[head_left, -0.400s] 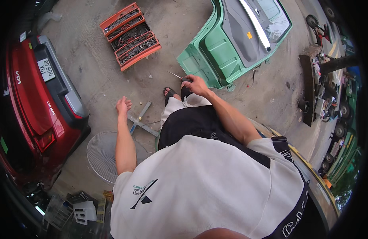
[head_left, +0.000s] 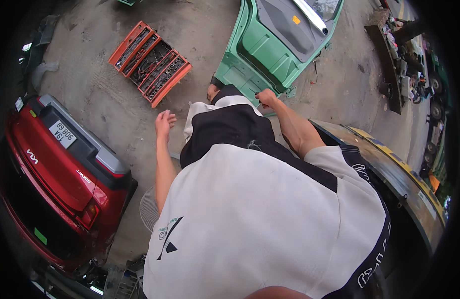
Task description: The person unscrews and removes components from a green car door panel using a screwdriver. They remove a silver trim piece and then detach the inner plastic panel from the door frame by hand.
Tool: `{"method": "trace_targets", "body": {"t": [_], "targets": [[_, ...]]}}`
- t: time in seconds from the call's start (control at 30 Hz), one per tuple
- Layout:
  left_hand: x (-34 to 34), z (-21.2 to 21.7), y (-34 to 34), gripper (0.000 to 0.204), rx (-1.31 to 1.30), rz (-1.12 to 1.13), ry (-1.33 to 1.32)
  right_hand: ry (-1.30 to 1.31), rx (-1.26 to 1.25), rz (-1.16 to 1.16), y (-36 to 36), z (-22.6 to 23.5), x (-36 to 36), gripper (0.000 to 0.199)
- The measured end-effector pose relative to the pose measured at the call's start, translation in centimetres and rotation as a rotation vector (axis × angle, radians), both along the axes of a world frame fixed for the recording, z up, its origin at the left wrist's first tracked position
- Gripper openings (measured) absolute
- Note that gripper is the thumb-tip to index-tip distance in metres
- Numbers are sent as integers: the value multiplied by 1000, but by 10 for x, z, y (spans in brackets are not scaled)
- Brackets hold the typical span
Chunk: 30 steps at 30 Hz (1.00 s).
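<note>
My right hand (head_left: 266,98) is closed beside the lower edge of a green vehicle cab shell (head_left: 270,55). The screwdriver seen in it a moment earlier is mostly hidden now, with only a dark bit showing under the fingers. Held out in front of me, my left hand (head_left: 165,122) has loosely curled fingers, slightly apart, with nothing in them. Ahead of it on the ground lies an orange cantilever toolbox (head_left: 171,79), its trays spread and filled with sockets and hand tools.
A red car (head_left: 56,164) stands at the left. Close to my left arm is a fan's wire guard (head_left: 149,209). A long panel with a yellow edge (head_left: 389,162) runs along my right. Farther right, a dark metal bench (head_left: 384,60) bears clutter.
I have stepped forward, bringing the toolbox and cab shell nearer. The fan has slid back under my left arm. My right hand has come to the cab shell's lower edge.
</note>
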State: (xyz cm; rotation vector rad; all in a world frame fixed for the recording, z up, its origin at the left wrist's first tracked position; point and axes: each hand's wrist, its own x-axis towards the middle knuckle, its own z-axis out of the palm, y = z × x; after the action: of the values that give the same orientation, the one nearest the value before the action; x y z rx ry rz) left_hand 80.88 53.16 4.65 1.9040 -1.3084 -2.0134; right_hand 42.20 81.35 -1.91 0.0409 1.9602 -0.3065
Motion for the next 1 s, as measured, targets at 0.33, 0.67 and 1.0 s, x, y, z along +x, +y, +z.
{"method": "trace_targets", "body": {"t": [0.33, 0.67, 1.0], "targets": [[35, -112, -113, 29, -291, -677, -144, 107, -341, -328, -100, 21, -4, 38], [-290, -2, -262, 30, -25, -1035, -221, 200, -286, -783, -83, -3, 88, 38], [-511, 16, -227, 36, 96, -1432, 113, 163, 31, -1461, -99, 31, 61, 30]]}}
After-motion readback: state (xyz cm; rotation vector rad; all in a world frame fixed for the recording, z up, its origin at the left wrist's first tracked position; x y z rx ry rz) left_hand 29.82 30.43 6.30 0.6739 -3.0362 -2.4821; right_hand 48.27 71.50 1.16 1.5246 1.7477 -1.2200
